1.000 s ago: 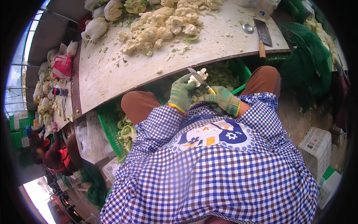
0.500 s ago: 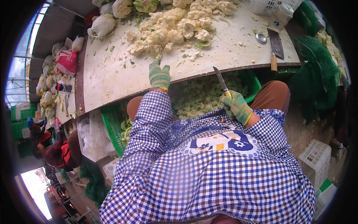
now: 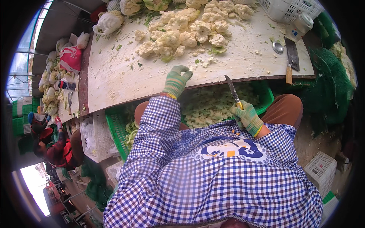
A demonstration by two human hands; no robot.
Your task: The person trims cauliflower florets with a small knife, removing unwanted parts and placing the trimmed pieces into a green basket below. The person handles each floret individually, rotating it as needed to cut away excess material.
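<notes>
Facing a pale worktop [image 3: 118, 79] littered with white and green scraps, with a heap of cauliflower florets [image 3: 182, 32] toward its far side and a netted head [image 3: 108, 23] at its far left. Grasping a knife [image 3: 233, 89] by its yellow handle in the gloved right hand [image 3: 247, 117], with the blade tilted up toward the near edge, over a green crate [image 3: 269, 97] of cut pieces [image 3: 213, 106]. Holding the gloved left hand [image 3: 176, 81] above that edge, short of the heap, with fingers bent; cannot tell whether a small white bit [image 3: 191, 68] by the fingertips is pinched or merely lies beyond. At the right, with a wooden-handled cleaver [image 3: 292, 55], a round metal lid [image 3: 278, 47] just beside its blade, and a jar [image 3: 302, 24] near a white crate [image 3: 289, 9]. Well apart from another person [image 3: 68, 154] in red at the left
</notes>
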